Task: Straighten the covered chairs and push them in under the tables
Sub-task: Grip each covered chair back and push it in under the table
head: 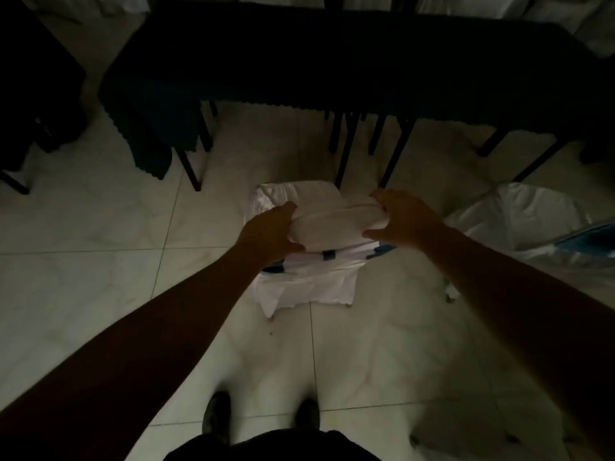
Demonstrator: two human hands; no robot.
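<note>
Directly ahead, your left hand point(271, 229) and right hand point(401, 217) apparently clasp the chair point(311, 251) backrest ends, table point(332, 61) beyond.

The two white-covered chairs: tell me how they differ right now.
The middle chair is gripped at its backrest by the left hand and right hand; the right-side chair is untouched. The middle chair shows whole, the right-side chair is cut by the frame edge. Both wear white covers with blue showing, and neither is under the table.
</note>
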